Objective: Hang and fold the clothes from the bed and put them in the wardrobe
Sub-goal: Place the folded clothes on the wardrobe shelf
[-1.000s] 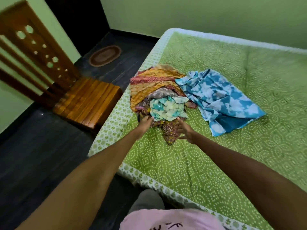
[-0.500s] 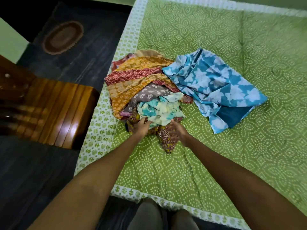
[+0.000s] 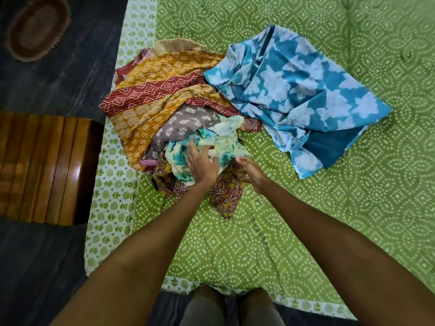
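Observation:
A heap of clothes lies on the green dotted bedsheet [image 3: 282, 231] near the bed's left edge. On top is a pale teal and cream garment [image 3: 219, 140], over a brown leaf-print piece [image 3: 186, 123], an orange and maroon cloth [image 3: 150, 95] and a maroon-yellow floral cloth [image 3: 226, 196]. A blue and white tie-dye garment [image 3: 301, 90] is spread to the right. My left hand [image 3: 201, 164] rests on the teal garment with fingers spread. My right hand [image 3: 250, 171] has curled fingers at the garment's lower right edge, where it meets the floral cloth; what they pinch is unclear.
A wooden chair seat [image 3: 44, 168] stands on the dark floor left of the bed. An oval brown mat [image 3: 37, 27] lies at the top left. My knees [image 3: 230, 307] touch the bed's near edge.
The view has tilted down and closer to the heap. My left hand has moved up from the heap's near edge onto the teal garment. My right hand stays at its right side.

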Motion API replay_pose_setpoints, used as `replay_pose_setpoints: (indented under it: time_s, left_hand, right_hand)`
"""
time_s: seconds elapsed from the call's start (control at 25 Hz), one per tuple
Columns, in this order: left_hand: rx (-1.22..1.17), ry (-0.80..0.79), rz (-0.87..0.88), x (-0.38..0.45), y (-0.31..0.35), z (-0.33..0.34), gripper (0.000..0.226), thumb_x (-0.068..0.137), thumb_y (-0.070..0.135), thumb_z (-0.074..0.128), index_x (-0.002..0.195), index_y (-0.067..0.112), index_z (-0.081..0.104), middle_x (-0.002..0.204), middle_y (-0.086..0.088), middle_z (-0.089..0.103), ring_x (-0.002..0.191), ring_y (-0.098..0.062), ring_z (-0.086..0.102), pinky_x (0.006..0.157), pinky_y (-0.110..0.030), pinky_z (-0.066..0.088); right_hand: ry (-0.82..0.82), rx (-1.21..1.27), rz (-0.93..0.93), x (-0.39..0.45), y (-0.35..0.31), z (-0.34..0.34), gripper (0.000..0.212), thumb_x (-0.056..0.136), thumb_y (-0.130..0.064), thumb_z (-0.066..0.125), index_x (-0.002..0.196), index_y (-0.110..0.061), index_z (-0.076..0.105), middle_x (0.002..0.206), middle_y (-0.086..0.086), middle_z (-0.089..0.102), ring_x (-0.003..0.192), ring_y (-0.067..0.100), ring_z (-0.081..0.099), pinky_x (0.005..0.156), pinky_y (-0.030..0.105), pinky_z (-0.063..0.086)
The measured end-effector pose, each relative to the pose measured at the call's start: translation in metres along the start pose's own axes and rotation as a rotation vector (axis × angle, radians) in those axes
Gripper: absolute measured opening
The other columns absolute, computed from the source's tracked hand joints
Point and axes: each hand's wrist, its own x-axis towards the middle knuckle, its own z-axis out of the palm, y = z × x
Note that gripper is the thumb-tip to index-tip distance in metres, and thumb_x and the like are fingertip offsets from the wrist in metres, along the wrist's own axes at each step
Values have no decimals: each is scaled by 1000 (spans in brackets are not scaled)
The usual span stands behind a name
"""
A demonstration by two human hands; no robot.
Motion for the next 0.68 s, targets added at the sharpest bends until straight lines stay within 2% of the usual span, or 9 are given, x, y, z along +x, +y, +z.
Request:
replay_pose_setpoints:
  time_s: [0.04, 0.08, 0.12, 0.2, 0.28, 0.36, 0.48, 0.6, 0.68]
  left_hand:
    - [118, 41, -2, 8, -5, 0, 34, 86, 21, 61, 120, 24, 57, 158, -5, 3, 145, -27, 7, 112, -38, -3]
    - [166, 23, -36, 14, -12, -2, 36, 86, 21, 61, 121, 27, 57, 158, -6, 1, 145, -27, 2, 111, -42, -8]
    - [151, -25, -80, 19, -19, -2, 40, 87, 20, 60, 125, 28, 55, 158, -7, 3, 145, -28, 4, 115, -46, -4]
    - [66, -115, -134, 20, -27, -6, 47, 89, 19, 60, 135, 21, 48, 156, -7, 18, 142, -28, 19, 116, -42, 17]
    - [-8, -57, -101, 18, -33, -9, 46, 89, 15, 60, 134, 10, 49, 147, -9, 36, 132, -27, 37, 108, -36, 32]
    - [-143, 13, -112, 16, -36, -16, 39, 89, 7, 57, 127, 3, 53, 132, -13, 52, 119, -28, 50, 100, -34, 42]
    - [-376, 3, -228, 10, -42, -27, 31, 90, 6, 56, 120, 1, 59, 115, -15, 62, 100, -28, 60, 82, -33, 52]
    - [-528, -33, -331, -9, -36, -36, 30, 94, 7, 52, 122, 0, 57, 103, -7, 62, 74, -13, 55, 54, -12, 43]
    - [-654, -50, -418, -27, -32, -40, 37, 95, 8, 49, 131, 0, 47, 110, -4, 56, 78, -13, 55, 52, -12, 48]
  right_hand:
    - [-25, 31, -10, 7, -5, 5, 35, 97, -28, 49, 128, -12, 52, 134, 7, 49, 117, 27, 47, 92, 41, 44]
    - [-73, 78, -13, 12, -9, 12, 35, 97, -28, 48, 127, -11, 53, 128, 6, 52, 111, 25, 49, 91, 40, 44]
    - [-138, 154, -10, 16, -14, 21, 31, 97, -26, 48, 123, -9, 55, 118, 7, 55, 101, 23, 52, 86, 37, 46]
    - [-196, 380, 36, 19, -22, 40, 16, 97, -17, 47, 102, -6, 57, 94, 7, 55, 79, 18, 53, 72, 30, 47]
    - [-98, 521, 69, 19, -24, 53, 9, 93, -4, 51, 85, -5, 55, 80, 7, 54, 67, 15, 51, 61, 23, 45]
    - [-42, 562, 64, 14, -20, 54, 13, 91, 6, 51, 80, -2, 51, 74, 8, 50, 62, 14, 49, 53, 20, 47]
    - [-91, 577, 111, -5, -14, 40, 15, 90, 11, 50, 83, -2, 47, 77, 9, 46, 64, 13, 46, 52, 21, 52]
    - [-278, 549, 141, -38, -12, 27, 14, 91, 10, 45, 103, 1, 44, 91, 15, 47, 73, 16, 48, 57, 22, 56]
    - [-389, 465, 110, -65, -5, 25, 14, 91, 9, 45, 103, 2, 46, 94, 15, 50, 76, 18, 51, 62, 23, 57]
